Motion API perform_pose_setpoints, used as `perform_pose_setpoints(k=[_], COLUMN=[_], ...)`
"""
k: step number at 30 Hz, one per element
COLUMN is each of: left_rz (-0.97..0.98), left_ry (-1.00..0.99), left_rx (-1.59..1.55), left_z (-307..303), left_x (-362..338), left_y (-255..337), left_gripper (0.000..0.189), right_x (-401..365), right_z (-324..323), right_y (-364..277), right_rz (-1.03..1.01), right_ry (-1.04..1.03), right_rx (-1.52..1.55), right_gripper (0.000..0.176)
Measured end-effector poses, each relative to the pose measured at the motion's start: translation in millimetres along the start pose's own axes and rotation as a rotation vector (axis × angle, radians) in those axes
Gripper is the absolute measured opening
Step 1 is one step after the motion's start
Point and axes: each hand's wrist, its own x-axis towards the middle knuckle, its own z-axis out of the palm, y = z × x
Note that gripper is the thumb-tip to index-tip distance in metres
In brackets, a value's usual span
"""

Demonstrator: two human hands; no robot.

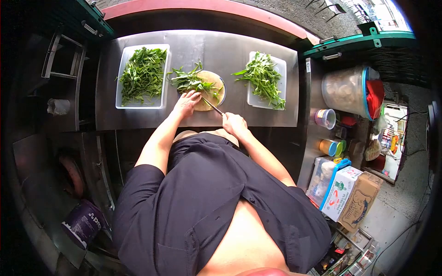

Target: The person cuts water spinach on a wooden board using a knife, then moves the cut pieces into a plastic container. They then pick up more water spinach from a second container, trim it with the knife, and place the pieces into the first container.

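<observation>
Your left hand (186,103) lies fingers-down on the bunch of greens (193,82), pinning its stems to the round cutting board (217,94) at the middle of the steel bench (216,46). Your right hand (235,124) is closed round the handle of the knife (212,106), and the blade slants toward the left fingers. Finding on the greens: judged light and limp, leafy at the far end and firmer at the stems. They are likely to spring apart or slide unless gathered tight at the stem end, fingertips tucked back. The left tray (138,106) carries cut greens (142,76). The right tray (281,64) carries whole sprigs (264,80). The blade's nearness to the fingers is noted as a risk.
</observation>
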Motion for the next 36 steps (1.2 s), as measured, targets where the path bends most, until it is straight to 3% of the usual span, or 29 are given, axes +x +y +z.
perform_pose_setpoints(k=[24, 36], left_rz=[-0.053, -0.040], left_ry=[-0.035, 0.019], left_rx=[-0.003, -0.049], left_z=[-5, -5], left_x=[1, 0], left_y=[7, 7], left_gripper=[0.066, 0.064], right_x=[-2, -14], right_z=[-11, -10], right_y=[-33, -33], right_rz=[0.034, 0.058], right_ry=[-0.189, -0.116], right_rx=[-0.112, -0.107], right_gripper=[0.047, 0.045])
